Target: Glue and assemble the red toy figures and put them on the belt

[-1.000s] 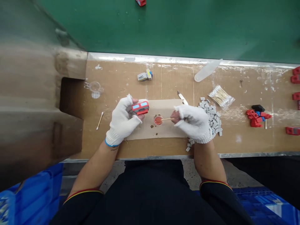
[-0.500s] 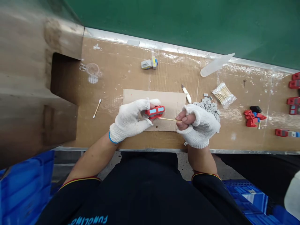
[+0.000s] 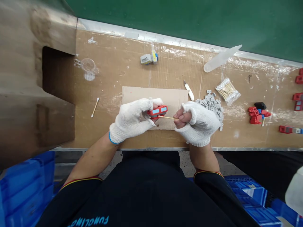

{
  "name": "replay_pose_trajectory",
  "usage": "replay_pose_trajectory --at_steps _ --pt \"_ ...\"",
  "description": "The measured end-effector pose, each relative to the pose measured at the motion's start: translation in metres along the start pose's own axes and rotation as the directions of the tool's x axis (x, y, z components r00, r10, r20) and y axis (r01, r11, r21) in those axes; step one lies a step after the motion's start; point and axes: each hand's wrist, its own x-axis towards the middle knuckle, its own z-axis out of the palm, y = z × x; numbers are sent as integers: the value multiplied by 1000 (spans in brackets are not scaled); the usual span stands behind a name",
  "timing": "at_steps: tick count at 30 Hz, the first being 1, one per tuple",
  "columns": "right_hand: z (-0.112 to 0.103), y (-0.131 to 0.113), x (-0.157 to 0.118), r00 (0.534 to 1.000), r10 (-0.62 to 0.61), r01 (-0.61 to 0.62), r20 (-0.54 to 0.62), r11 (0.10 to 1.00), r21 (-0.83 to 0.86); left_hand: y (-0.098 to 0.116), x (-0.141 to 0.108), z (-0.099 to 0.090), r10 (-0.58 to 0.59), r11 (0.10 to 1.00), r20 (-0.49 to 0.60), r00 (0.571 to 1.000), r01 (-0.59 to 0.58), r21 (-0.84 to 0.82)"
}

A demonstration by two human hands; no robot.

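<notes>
My left hand [image 3: 134, 119], in a white fingerless glove, is closed around a red toy part [image 3: 159, 111] with two light-blue window panels. Between the fingertips of my gloved right hand [image 3: 195, 123] is a cotton swab [image 3: 167, 117]. Its tip, which looks reddish, touches the lower edge of the toy part. Both hands are above a flat piece of cardboard [image 3: 142, 92]. Just beyond my right hand lies a pile of small grey pieces [image 3: 210, 104], partly covered by the glove.
A craft knife [image 3: 188, 90] and a bag of cotton swabs [image 3: 228, 91] lie beyond my right hand. Farther back are a grey toy part [image 3: 149, 58] and a translucent pointed tool [image 3: 222, 59]. Red toy parts [image 3: 257, 115] sit at right; a loose swab [image 3: 95, 107] at left.
My right hand has shifted left toward the toy part, and the swab tip sits farther along its lower edge. The camera view has also moved slightly.
</notes>
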Motion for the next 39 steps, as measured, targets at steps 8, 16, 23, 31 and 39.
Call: replay_pose_trajectory --at_steps 8,16,23,31,39 --pt "8 -1 3 995 -56 53 -83 998 -45 5 0 -5 22 1000 -20 1000 -21 14" --pt "1 6 -1 986 -154 145 -69 982 -124 8 1 -4 23 1000 -20 1000 -23 11" --pt "4 12 -1 989 -148 148 8 987 -61 3 -5 -5 8 1000 -22 1000 -8 -4" --pt "7 0 2 981 -152 146 -124 988 -59 -1 -9 -3 101 989 -45 994 -95 114" --pt "9 10 -2 986 -138 125 -92 983 -135 0 -10 -6 50 995 -39 998 -46 89"
